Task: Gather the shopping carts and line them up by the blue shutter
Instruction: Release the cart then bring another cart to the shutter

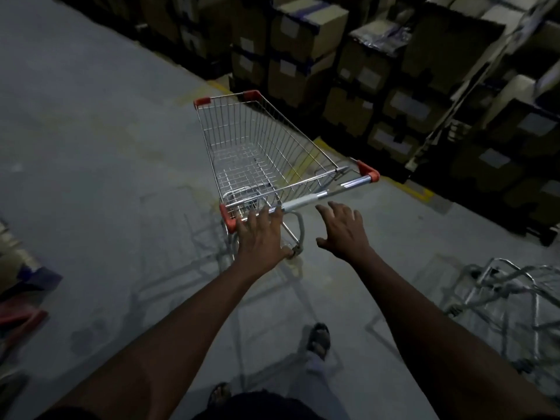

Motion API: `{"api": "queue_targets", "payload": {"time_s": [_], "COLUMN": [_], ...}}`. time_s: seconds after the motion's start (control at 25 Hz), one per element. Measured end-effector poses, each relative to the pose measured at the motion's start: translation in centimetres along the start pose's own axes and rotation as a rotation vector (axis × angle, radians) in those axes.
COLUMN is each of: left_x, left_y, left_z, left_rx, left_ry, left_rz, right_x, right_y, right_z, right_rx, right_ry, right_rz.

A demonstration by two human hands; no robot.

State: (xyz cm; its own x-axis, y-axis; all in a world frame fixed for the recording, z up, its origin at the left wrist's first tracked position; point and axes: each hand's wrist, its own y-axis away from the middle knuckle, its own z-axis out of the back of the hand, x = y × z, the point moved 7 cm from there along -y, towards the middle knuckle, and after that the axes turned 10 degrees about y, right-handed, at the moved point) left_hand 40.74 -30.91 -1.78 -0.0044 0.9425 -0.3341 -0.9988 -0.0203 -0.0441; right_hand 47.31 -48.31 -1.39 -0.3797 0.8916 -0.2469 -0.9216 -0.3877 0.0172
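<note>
A wire shopping cart [257,147] with red corner caps stands on the grey floor [91,147] beside stacked cardboard boxes [306,40]. The left hand [260,234] lays its fingers [257,215] on the handle [306,202]. The right hand [344,228], spread, hovers just short of it.

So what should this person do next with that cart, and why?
Probably bring the right hand forward onto the handle and close it there. The left hand rests on the bar's left end, while the right hovers open just short of it; two hands would likely steer the cart better past the stacked boxes.
</note>
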Motion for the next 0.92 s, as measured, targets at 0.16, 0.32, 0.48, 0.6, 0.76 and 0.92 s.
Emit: {"api": "queue_targets", "payload": {"time_s": [0.16, 0.32, 0.48, 0.6, 0.76, 0.92], "left_x": [-0.2, 0.3, -0.4, -1.1, -0.7, -0.2], "left_y": [-6.4, -11.5, -14.7, -15.9, -17.2, -16.1], "left_z": [-3.5, -5.2, -5.8, -5.8, -5.2, -4.7], "left_rx": [0.124, 0.198, 0.319, 0.294, 0.271, 0.259], "left_ry": [-0.060, -0.037, -0.012, -0.014, -0.019, -0.006], "left_rz": [0.115, 0.244, 0.315, 0.360, 0.431, 0.473], "right_x": [-3.4, -4.9, -5.6, -6.4, -6.4, -5.5], "right_y": [-8.0, -13.6, -18.1, -19.9, -21.3, -20.5], "right_z": [-2.8, -4.3, -4.9, -5.3, -4.7, -4.2], "right_rx": [-0.034, 0.041, 0.152, 0.096, 0.015, -0.015], "right_ry": [0.052, 0.099, 0.112, 0.106, 0.080, 0.071], "right_rz": [0.116, 0.346, 0.492, 0.536, 0.575, 0.601]}}
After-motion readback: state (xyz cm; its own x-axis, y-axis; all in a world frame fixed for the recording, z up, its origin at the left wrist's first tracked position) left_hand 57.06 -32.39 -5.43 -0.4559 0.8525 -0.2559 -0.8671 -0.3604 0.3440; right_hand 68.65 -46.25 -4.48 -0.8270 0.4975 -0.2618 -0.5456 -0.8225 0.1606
